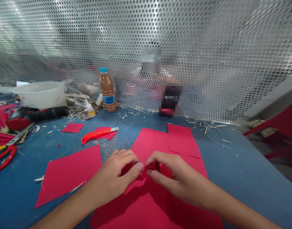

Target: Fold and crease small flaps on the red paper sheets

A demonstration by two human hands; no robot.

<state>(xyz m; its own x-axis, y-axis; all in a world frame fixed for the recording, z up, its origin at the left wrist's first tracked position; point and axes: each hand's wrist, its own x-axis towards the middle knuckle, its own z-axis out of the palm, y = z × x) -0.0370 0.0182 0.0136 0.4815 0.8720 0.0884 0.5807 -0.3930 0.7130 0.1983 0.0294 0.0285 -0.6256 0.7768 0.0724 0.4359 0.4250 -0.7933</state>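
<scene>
A broad, matte blue tabletop (232, 178) carries a large expanse of flat red paper (150, 205), which lies beneath both hands; whether it is one sheet or several overlapping ones cannot be told. A four-sided red paper sheet (72, 171) lies to the left. The left hand (112, 173) and right hand (178, 171) meet over the large paper, each in a narrow thumb-and-finger pinch on a small, curled piece of red paper (151, 166). That piece sits between the fingertips, just above the larger paper, partly hidden by the fingers. It looks light and pliable, probably easy to crease or tear, so its edges, close to the fold, seem the best place to hold it. Its long axis appears to run left to right, from one hand to the other; its ends are hidden.
</scene>
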